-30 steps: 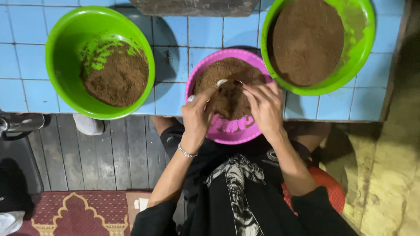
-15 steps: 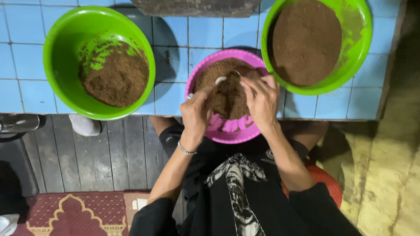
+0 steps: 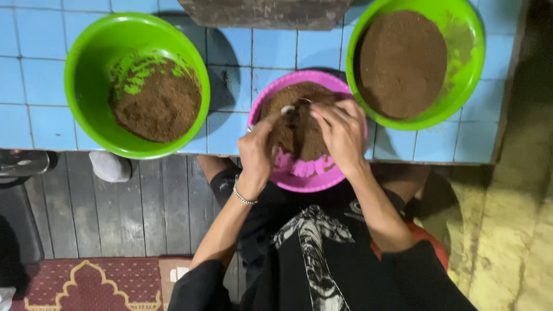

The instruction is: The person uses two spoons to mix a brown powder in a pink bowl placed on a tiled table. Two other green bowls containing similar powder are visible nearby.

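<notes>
A pink bowl [image 3: 305,178] holding brown powder [image 3: 294,135] rests at the edge of the blue tiled surface [image 3: 230,63], over my lap. Both hands work inside it. My left hand [image 3: 257,151], with a bracelet at the wrist, has its fingers closed around a small white spoon-like object [image 3: 286,109] at the powder's top. My right hand [image 3: 341,133] is bent over the powder, its fingertips pinched near the same spot. What the right fingers hold is hidden.
A green bowl [image 3: 92,75] at the left holds a smaller heap of brown powder [image 3: 154,106]. A second green bowl [image 3: 461,75] at the right is nearly full of it. A dark slab [image 3: 265,12] lies at the top. Wooden planks [image 3: 132,207] and a red rug [image 3: 86,285] lie below.
Both hands have shifted slightly up and inward over the pink bowl, their fingertips closer together at the top of the powder.
</notes>
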